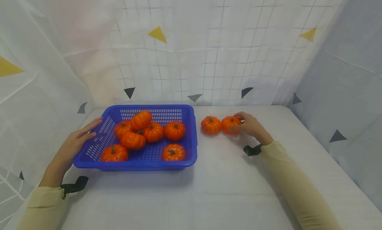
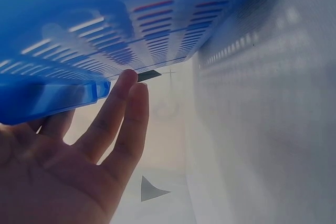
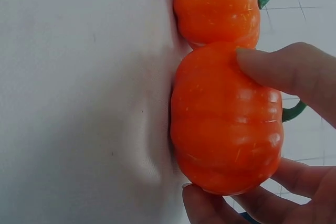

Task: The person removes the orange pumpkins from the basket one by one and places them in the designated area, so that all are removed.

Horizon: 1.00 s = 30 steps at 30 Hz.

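My right hand (image 1: 250, 126) has its thumb and fingers around an orange toy pumpkin (image 1: 230, 125) with a green stem. In the right wrist view, the thumb is on one side of this pumpkin (image 3: 228, 121) and the fingertips on the opposite side. A second pumpkin (image 1: 211, 125) touches it on the left. My left hand (image 1: 73, 145) holds the left rim of a blue plastic basket (image 1: 194, 137). In the left wrist view, fingers (image 2: 131, 124) extend below the rim beside the slotted wall; the thumb is hidden there. Inside the basket lie several pumpkins (image 1: 153, 132), one resting on others.
The white-covered table (image 1: 226, 196) meets a white backdrop (image 1: 191, 67) with grid lines and triangles just behind the basket. Cloth sides (image 1: 346, 90) rise at left and right. Dark wrist straps (image 1: 74, 185) are worn on both arms.
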Each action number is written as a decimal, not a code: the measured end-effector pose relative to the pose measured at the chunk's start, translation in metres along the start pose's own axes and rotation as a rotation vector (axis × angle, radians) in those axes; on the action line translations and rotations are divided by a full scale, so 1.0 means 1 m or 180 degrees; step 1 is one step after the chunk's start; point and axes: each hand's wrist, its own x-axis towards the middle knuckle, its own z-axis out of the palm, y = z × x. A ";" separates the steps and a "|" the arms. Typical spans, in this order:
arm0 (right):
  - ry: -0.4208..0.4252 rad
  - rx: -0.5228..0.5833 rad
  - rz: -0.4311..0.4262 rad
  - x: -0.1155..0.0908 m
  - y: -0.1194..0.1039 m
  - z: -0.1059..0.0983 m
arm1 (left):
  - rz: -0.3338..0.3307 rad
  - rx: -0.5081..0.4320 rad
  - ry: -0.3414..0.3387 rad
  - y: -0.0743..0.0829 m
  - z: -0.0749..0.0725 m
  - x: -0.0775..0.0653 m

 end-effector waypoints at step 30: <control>-0.0152 -0.0152 -0.0111 -0.005 -0.010 -0.003 | -0.0079 -0.0012 -0.0003 -0.001 -0.001 0.001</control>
